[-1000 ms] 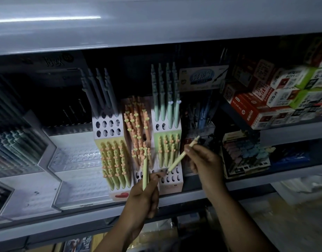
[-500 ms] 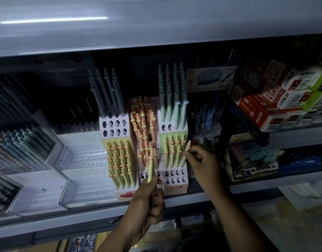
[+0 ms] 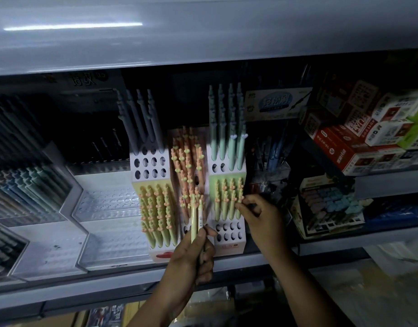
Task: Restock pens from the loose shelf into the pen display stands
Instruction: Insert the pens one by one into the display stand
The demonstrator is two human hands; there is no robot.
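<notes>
Three white display stands with round holes stand side by side on the shelf. The left stand [image 3: 153, 166] holds grey pens above and yellow-green pens [image 3: 157, 213] below. Orange pens fill the middle stand [image 3: 188, 166]. In the right stand [image 3: 229, 234] are teal pens [image 3: 227, 131] and a row of green pens [image 3: 227, 200]. My right hand [image 3: 262, 220] pinches the top of the rightmost green pen, which sits in a hole of that stand. My left hand [image 3: 191, 258] grips two pale green pens [image 3: 195, 218] upright in front of the middle stand.
Clear tiered trays [image 3: 104, 208] sit left of the stands, some holding dark pens. Red and white boxes [image 3: 344, 142] are stacked at the right above a box of pastel items [image 3: 328, 204]. The upper shelf [image 3: 203, 31] overhangs, and the shelf's front edge [image 3: 109, 282] runs below.
My right hand carried a green pen from mid-air down into the right stand's green row. My left hand stayed in place with its pens.
</notes>
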